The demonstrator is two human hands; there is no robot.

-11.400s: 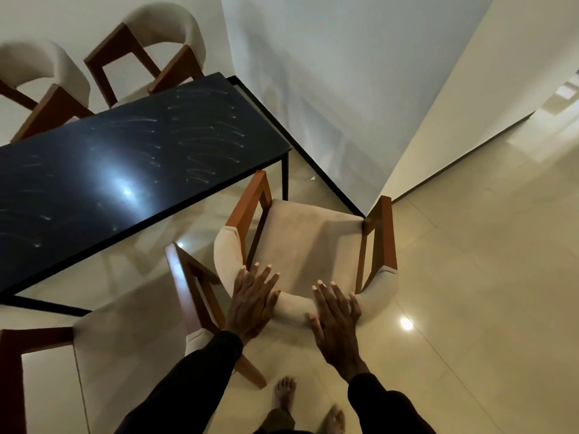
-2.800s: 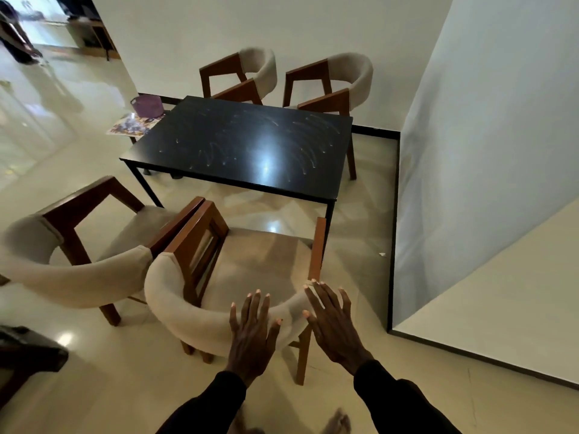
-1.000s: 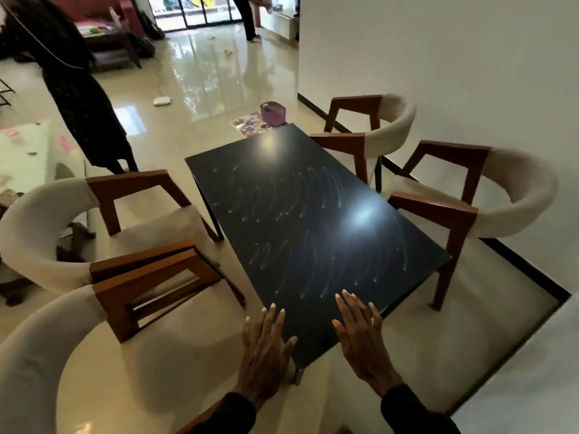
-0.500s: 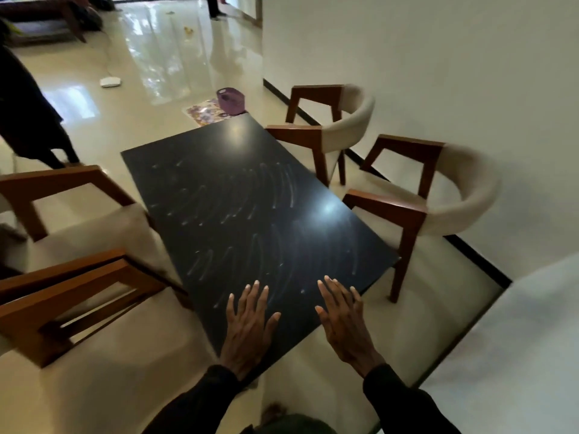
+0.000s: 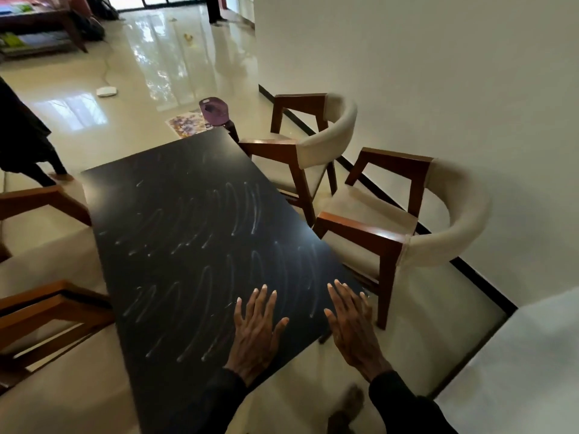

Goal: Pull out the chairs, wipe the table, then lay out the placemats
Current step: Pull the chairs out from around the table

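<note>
Black table's [image 5: 175, 214] near end lay under left hand [image 5: 255, 332] and right hand [image 5: 352, 327], fingers straight, spread, gripping nothing; contact unclear. Wipe streaks covered top. Right chairs [image 5: 445, 236], left chairs [image 5: 40, 308] stood pulled out. Floral mats [image 5: 186, 125], purple tub [image 5: 214, 109] lay beyond far end.

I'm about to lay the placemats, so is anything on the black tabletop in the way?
Nothing visible lies on the tabletop; only pale wipe streaks mark it. The left hand and right hand are spread open over its near end, holding nothing.
</note>
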